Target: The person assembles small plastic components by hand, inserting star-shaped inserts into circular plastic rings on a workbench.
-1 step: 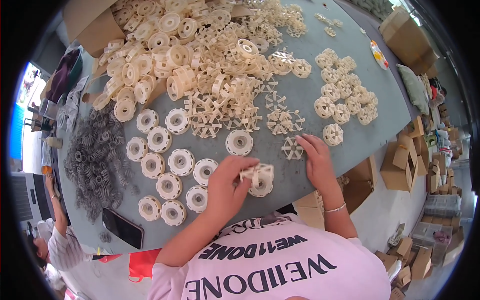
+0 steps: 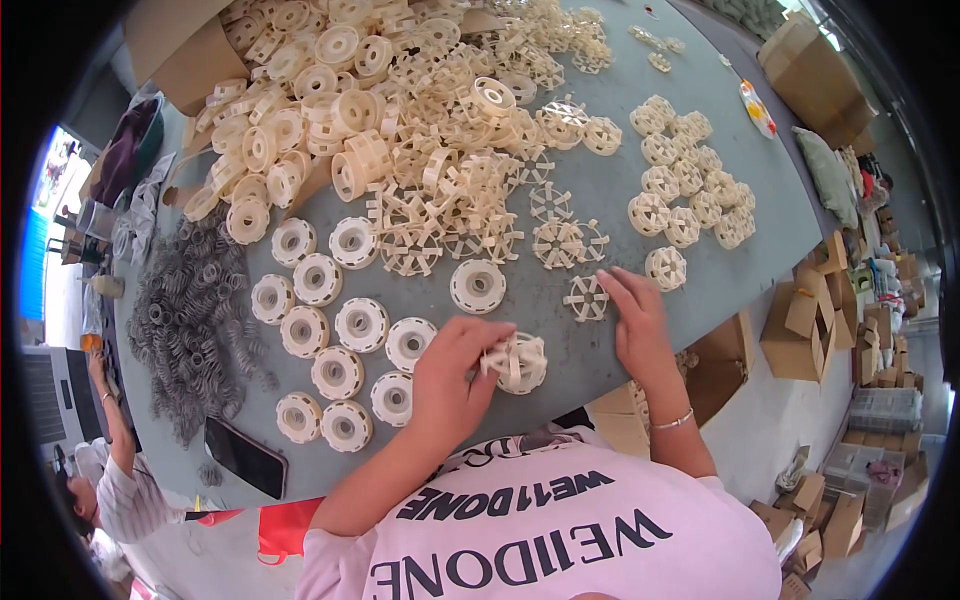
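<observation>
My left hand (image 2: pixel 455 375) pinches a cream spoked plastic wheel (image 2: pixel 516 362). That wheel sits low over a round white plastic ring, mostly hidden under it, near the table's front edge. My right hand (image 2: pixel 637 320) has its fingers stretched out, fingertips at the edge of another spoked wheel (image 2: pixel 586 298) lying flat on the table. Just beyond my left hand is a round white housing (image 2: pixel 478 287) with a coiled spring inside. More such housings (image 2: pixel 361 324), with springs in them, stand in loose rows to the left.
Grey springs (image 2: pixel 190 320) are heaped at left, beside a dark phone (image 2: pixel 246 457). A big pile of cream plastic parts (image 2: pixel 400 110) fills the far side of the grey-blue table (image 2: pixel 740 285). Assembled spoked pieces (image 2: pixel 690 180) cluster at right. Another person's arm (image 2: pixel 118 420) shows far left.
The spoked wheel in my left hand has turned from tilted to flatter over the ring beneath. My right hand has barely shifted.
</observation>
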The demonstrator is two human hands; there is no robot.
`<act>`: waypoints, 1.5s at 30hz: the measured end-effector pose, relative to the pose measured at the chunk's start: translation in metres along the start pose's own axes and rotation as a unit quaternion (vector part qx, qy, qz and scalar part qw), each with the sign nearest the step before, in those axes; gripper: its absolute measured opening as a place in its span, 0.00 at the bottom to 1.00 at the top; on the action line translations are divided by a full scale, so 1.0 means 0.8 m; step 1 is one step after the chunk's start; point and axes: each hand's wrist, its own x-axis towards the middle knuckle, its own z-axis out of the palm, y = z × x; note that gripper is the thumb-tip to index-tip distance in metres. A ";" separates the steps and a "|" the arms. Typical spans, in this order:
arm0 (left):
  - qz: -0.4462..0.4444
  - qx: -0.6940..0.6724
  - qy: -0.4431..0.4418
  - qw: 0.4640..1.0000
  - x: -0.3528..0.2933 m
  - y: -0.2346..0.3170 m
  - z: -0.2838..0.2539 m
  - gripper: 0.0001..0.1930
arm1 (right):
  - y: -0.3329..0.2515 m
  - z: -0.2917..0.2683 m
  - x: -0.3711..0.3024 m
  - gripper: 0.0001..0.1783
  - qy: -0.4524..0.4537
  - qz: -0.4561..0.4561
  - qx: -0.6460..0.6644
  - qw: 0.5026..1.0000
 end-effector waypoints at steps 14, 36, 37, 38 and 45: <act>-0.021 0.150 -0.065 0.986 -0.034 0.008 0.012 0.39 | -0.066 -0.024 -0.034 0.44 -0.121 0.146 0.297 0.936; -0.077 0.044 -0.116 0.989 -0.029 -0.015 0.009 0.25 | -0.045 -0.039 -0.003 0.36 -0.189 0.090 0.291 0.933; -0.079 0.019 -0.103 0.991 -0.033 -0.020 0.008 0.25 | -0.048 -0.039 -0.003 0.36 -0.158 0.089 0.297 0.938; -0.081 -0.006 -0.089 0.993 -0.036 -0.022 0.007 0.25 | -0.057 -0.039 0.000 0.36 -0.159 0.087 0.298 0.937; -0.147 -0.063 -0.106 0.981 -0.034 -0.016 0.001 0.22 | -0.101 -0.018 0.008 0.31 -0.176 0.040 0.307 0.935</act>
